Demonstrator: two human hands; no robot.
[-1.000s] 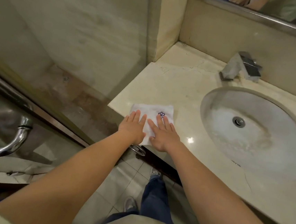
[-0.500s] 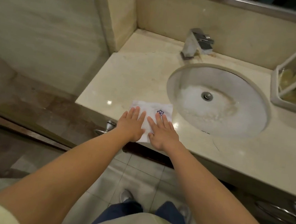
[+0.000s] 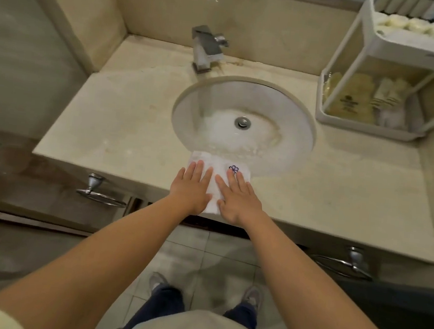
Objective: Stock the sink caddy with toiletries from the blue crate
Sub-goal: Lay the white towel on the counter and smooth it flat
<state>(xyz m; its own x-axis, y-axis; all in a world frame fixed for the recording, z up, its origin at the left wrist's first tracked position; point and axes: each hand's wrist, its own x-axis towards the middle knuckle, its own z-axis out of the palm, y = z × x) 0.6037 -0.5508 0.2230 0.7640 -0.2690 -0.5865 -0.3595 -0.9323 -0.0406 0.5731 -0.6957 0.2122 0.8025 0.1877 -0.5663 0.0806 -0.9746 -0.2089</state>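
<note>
Sink caddy (image 3: 360, 127) stands at the back right of the worktop (image 3: 120, 134), well apart from both hands. It is a white two-tier frame. The lower tray holds yellowish packets (image 3: 346, 100), and the upper shelf holds round pale soaps (image 3: 409, 23) with a row of small tubes behind them, too small to tell more.

Left hand (image 3: 191, 188) and right hand (image 3: 239, 201) lie flat, fingers straight and slightly spread, side by side and not touching. Both press on a folded white cloth (image 3: 218, 164) with a blue flower emblem (image 3: 233, 168) by the right fingertips. The cloth lies on the narrow front strip of the worktop. Its near edge is at the worktop's front edge, and its far edge reaches the front rim of the round basin (image 3: 282, 109).

A square chrome faucet (image 3: 206, 46) stands behind the basin. Bare worktop runs wide to the left of the basin and along the front right, between basin and caddy. A towel ring (image 3: 96, 190) hangs below the front edge on the left, and another towel ring (image 3: 349, 262) on the right.
</note>
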